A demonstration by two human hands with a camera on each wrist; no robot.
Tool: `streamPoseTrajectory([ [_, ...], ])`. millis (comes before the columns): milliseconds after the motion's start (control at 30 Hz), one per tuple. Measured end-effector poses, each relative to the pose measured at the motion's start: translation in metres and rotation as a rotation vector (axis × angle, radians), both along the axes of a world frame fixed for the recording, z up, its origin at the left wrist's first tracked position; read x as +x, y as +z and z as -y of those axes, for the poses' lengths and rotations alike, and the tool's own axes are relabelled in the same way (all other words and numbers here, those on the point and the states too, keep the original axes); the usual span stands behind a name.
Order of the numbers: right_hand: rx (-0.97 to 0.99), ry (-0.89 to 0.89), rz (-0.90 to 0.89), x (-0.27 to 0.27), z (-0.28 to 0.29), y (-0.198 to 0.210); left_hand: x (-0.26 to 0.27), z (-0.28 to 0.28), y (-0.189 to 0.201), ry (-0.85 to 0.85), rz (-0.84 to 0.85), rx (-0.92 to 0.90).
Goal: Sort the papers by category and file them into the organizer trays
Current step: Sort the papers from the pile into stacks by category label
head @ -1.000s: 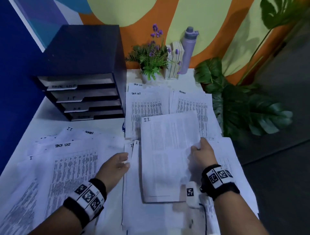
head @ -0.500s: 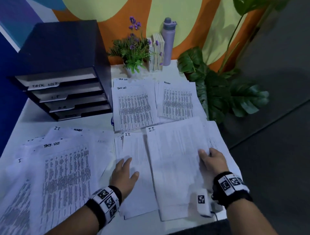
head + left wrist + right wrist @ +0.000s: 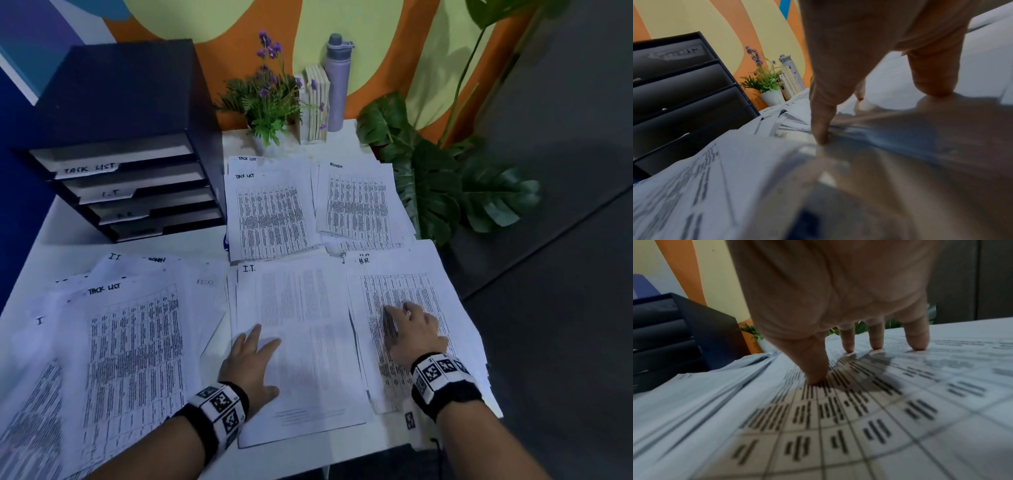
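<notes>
We take the organizer at the back left of the counter as our landmark; its four trays carry labels, the top two reading TASK LIST and I.T, the third apparently H.R, and the lowest we cannot read.

In front of the organizer lies the unsorted heap, fanned out, a TASK LIST sheet on top. Just right of the organizer sit the Task List pile and, further right, the Admin pile. In front of and to the right of the organizer lie the I.T. pile and, beyond it, the H.R. pile.

We judge we are in the sorting step: four category piles are formed, the heap is not yet exhausted, and nothing visibly waits for filing yet. The next move likely calls for lifting one sheet off the heap, reading its heading and laying it square on the matching pile.

Our left hand lies flat on the near left part of the I.T. pile, fingers straight and spread, gripping nothing. Our right hand rests on the H.R. pile, fingertips and thumb pressing down on the printed table, nothing pinched.
</notes>
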State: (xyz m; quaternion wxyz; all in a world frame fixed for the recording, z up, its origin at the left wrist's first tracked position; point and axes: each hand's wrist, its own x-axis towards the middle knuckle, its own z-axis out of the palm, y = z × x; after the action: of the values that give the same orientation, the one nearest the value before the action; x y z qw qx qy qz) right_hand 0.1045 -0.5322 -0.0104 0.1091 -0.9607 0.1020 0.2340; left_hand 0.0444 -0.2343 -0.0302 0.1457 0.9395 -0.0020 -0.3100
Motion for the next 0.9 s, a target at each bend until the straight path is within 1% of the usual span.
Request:
streamPoseTrajectory([
  [133, 0.008, 0.003, -0.001, 0.007, -0.012, 0.000, 0.010, -0.009, 0.002, 0.012, 0.002, -0.001],
  [200, -0.003, -0.001, -0.013, 0.012, -0.016, 0.003, 0.013, -0.011, 0.005, 0.044, 0.000, -0.034],
  [267, -0.021, -0.008, -0.040, 0.016, -0.021, 0.008, 0.012, -0.013, 0.008, 0.133, 0.050, -0.174],
  [333, -0.030, 0.025, -0.016, 0.018, -0.033, 0.013, 0.008, -0.022, 0.017, 0.259, 0.176, -0.358],
  [400, 0.016, 0.105, 0.072, 0.018, -0.054, 0.017, 0.001, -0.042, 0.029, 0.406, 0.302, -0.438],
  [433, 0.080, 0.153, 0.116, 0.018, -0.069, 0.019, -0.003, -0.057, 0.033, 0.488, 0.348, -0.433],
  [467, 0.175, 0.195, 0.137, 0.016, -0.087, 0.022, -0.008, -0.074, 0.037, 0.572, 0.385, -0.399],
  [533, 0.387, 0.249, 0.135, 0.010, -0.126, 0.027, -0.017, -0.116, 0.039, 0.743, 0.419, -0.264],
  [633, 0.556, 0.348, 0.065, -0.003, -0.183, 0.032, -0.036, -0.180, 0.028, 0.983, 0.338, -0.085],
  [667, 0.597, 0.359, 0.046, -0.007, -0.201, 0.031, -0.043, -0.197, 0.025, 1.030, 0.305, -0.044],
  [733, 0.615, 0.369, 0.016, -0.014, -0.235, 0.030, -0.055, -0.226, 0.019, 1.043, 0.242, 0.038],
  [800, 0.588, 0.393, -0.011, -0.018, -0.264, 0.026, -0.062, -0.245, 0.015, 1.012, 0.171, 0.104],
  [900, 0.515, 0.429, -0.063, -0.022, -0.295, 0.016, -0.071, -0.277, 0.004, 0.978, 0.102, 0.151],
])
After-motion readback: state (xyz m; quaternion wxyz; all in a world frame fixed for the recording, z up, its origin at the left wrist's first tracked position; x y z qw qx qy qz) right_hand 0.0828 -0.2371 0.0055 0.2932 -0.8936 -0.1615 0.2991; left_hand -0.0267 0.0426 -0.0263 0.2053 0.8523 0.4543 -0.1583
